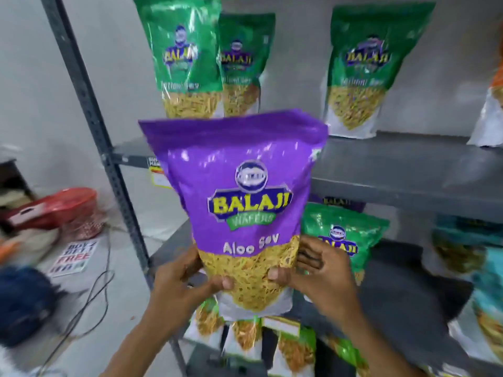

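A purple snack bag [239,191] marked "Balaji Aloo Sev" stands upright in front of the grey metal shelves, level with the edge of the upper shelf [408,170]. My left hand [182,281] grips its lower left corner, thumb on the front. My right hand [315,270] grips the lower right side, thumb on the front and fingers behind. The bag's clear lower part shows yellow sev.
Three green Balaji bags [362,66] stand on the upper shelf. Another green bag [340,240] and teal packs [468,248] sit on the middle shelf; more bags [245,338] stand below. A slotted upright post [92,115] is at left. Red bag, cable and a sign lie on the floor.
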### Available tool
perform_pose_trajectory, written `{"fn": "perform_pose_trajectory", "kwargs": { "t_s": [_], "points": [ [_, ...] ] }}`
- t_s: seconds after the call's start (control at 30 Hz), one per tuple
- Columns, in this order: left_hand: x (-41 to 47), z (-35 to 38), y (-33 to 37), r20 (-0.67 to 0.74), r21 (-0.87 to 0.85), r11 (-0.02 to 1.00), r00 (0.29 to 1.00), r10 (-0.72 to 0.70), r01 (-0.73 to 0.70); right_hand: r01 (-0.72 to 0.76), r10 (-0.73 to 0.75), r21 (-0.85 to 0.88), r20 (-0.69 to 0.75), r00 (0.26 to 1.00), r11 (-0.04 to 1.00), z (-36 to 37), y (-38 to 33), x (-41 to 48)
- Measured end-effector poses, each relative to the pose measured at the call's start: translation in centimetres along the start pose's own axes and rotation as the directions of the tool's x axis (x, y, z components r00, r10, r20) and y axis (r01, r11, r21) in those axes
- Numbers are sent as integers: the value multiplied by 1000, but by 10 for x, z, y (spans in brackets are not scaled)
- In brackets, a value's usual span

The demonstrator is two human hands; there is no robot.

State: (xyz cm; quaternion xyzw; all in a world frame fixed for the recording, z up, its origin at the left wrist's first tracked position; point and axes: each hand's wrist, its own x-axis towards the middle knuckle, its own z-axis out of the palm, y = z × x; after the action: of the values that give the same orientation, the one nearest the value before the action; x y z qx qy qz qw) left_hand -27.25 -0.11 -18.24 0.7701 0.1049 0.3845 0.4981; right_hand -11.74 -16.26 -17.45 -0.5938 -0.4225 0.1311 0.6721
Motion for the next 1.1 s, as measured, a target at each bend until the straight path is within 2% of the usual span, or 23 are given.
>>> {"fn": "perform_pose_trajectory", "kwargs": {
  "t_s": [0.1, 0.27, 0.4, 0.5, 0.7, 0.93, 1.0, 1.07, 1.1],
  "points": [
    [-18, 4, -42, 7, 55, 990, 991, -133, 132, -103, 103, -13, 19, 994, 995, 6, 45, -11],
    [-4, 29, -101, 82, 167, 957, 964, -254, 238, -273, 270, -72, -49, 962, 959, 1, 115, 0],
    [27, 45, -160, 140, 222, 908, 910, -391, 356, -357, 346, -132, -104, 933, 925, -2, 159, 27],
    [49, 57, -184, 137, 238, 885, 889, -437, 399, -396, 365, -180, -183, 913, 901, -2, 183, 46],
    [65, 73, -206, 87, 245, 892, 908, -411, 380, -404, 357, -164, -255, 899, 900, 5, 217, 62],
    [56, 81, -204, 62, 131, 926, 929, -364, 354, -399, 363, -258, -177, 915, 880, 1, 210, 54],
    [44, 87, -190, -58, 97, 940, 945, -322, 326, -384, 341, -290, -190, 921, 877, -4, 201, 41],
    [25, 97, -178, -224, 156, 952, 948, -227, 265, -363, 309, -299, -214, 927, 883, -17, 191, 21],
    [16, 104, -174, -246, 206, 955, 956, -163, 215, -332, 267, -312, -233, 935, 890, -27, 185, 12]
  ]
}}
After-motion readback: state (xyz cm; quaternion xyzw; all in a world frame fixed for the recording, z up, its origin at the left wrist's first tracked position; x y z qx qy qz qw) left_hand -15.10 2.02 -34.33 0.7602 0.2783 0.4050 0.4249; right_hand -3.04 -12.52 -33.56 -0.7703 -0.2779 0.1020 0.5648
